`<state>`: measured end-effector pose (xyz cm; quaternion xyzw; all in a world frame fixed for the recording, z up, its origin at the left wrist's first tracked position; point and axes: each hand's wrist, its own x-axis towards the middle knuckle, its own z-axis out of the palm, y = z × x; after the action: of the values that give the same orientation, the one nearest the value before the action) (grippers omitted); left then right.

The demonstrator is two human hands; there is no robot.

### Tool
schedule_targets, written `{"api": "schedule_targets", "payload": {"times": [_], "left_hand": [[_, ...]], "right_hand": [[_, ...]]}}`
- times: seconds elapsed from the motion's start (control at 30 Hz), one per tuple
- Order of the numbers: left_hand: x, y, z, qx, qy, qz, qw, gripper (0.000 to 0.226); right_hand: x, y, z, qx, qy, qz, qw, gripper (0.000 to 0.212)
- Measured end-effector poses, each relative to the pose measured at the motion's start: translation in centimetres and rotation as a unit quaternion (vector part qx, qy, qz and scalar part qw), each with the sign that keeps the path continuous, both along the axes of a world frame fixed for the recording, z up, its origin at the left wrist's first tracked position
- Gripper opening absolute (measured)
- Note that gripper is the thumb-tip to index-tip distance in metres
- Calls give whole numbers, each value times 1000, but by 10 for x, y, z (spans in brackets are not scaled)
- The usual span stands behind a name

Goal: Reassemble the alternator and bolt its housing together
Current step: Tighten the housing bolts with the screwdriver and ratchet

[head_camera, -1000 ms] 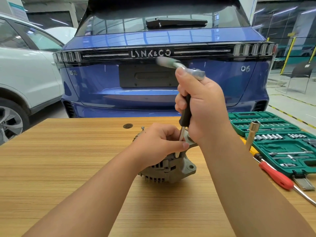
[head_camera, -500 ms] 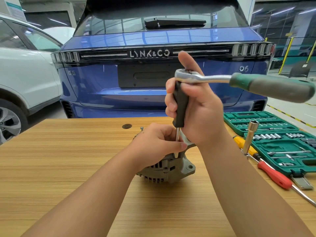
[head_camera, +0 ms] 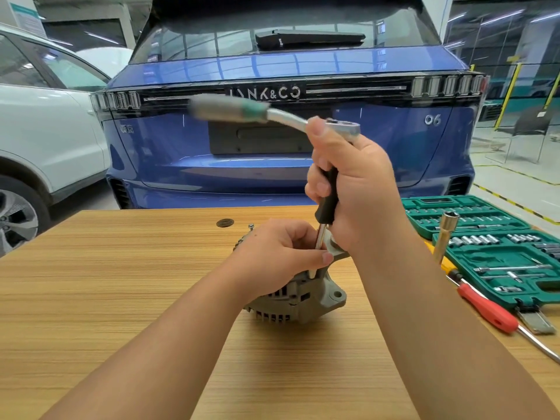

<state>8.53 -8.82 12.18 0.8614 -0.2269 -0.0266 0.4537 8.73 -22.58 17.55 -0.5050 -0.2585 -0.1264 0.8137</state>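
The alternator (head_camera: 298,295) is one grey cast-metal unit with vent slots round its housing and a drilled mounting ear at its right side; it sits on the wooden surface (head_camera: 121,283) near the middle, a little toward the far edge. The left hand (head_camera: 281,256) curls over its top, fingers pinching the thin steel shaft of a driver extension (head_camera: 325,204) that stands upright into the housing. The right hand (head_camera: 354,189) is clamped round the extension's black grip, with the ratchet wrench (head_camera: 330,124) on top; its green-and-grey handle is blurred and points left. A small bolt (head_camera: 251,226) stands just behind the alternator, and a dark round disc (head_camera: 225,223) lies beyond it near the far edge.

Left of the alternator and in front of it the wood is bare. To the right lie one green socket case (head_camera: 500,247), open in two halves, one upright long socket (head_camera: 445,234), and one red-handled screwdriver (head_camera: 485,307) near the right edge. Two cars stand beyond the surface: one blue (head_camera: 272,147), one white (head_camera: 45,131).
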Motion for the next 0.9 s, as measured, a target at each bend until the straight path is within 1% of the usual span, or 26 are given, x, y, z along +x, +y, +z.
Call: {"api": "schedule_targets", "payload": {"times": [0.03, 0.07, 0.13, 0.17, 0.2, 0.23, 0.33, 0.43, 0.5, 0.6, 0.67, 0.73, 0.8, 0.83, 0.87, 0.9], "left_hand": [[0, 0, 0, 3, -6, 0, 1000, 6], [0, 0, 0, 5, -10, 1, 1000, 8], [1, 0, 0, 3, -11, 1, 1000, 8], [1, 1, 0, 0, -8, -1, 1000, 7], [1, 1, 0, -3, -4, -3, 1000, 7], [1, 2, 0, -4, -2, -4, 1000, 8], [1, 3, 0, -6, 6, 4, 1000, 9], [0, 2, 0, 1, 5, 7, 1000, 8], [-1, 1, 1, 0, -1, 3, 1000, 8], [-1, 1, 1, -2, -5, 0, 1000, 12], [0, 1, 0, 2, -5, 0, 1000, 12], [0, 1, 0, 3, -4, 1, 1000, 11], [1, 2, -1, 0, -3, 0, 1000, 11], [1, 2, -1, -1, -5, 0, 1000, 11], [1, 1, -1, 0, -10, 1, 1000, 10], [1, 1, -2, 2, -15, 1, 1000, 10]], "right_hand": [[0, -3, 1, -6, 19, -11, 1000, 12], [0, -7, 1, -7, 35, 13, 999, 13], [-1, -14, 2, 4, 38, 128, 991, 31], [-1, -14, 1, 16, 20, 181, 983, 37], [-2, -12, 0, 22, -6, 203, 979, 40], [-2, -9, -2, 18, -36, 189, 981, 40], [-1, 3, -6, -29, -102, 88, 990, 39], [0, 4, -7, -44, -118, 93, 988, 41], [1, 0, -7, -21, -109, 124, 986, 43], [3, -5, -7, 23, -83, 212, 974, 44], [4, -7, -8, 24, -70, 253, 965, 51], [6, -9, -9, 11, -62, 269, 961, 61], [5, -8, -7, 18, -42, 270, 962, 65], [4, -7, -5, 28, -21, 259, 965, 63], [3, -4, -3, 36, 1, 228, 973, 54], [3, -3, -3, 38, 16, 164, 986, 39]]}}
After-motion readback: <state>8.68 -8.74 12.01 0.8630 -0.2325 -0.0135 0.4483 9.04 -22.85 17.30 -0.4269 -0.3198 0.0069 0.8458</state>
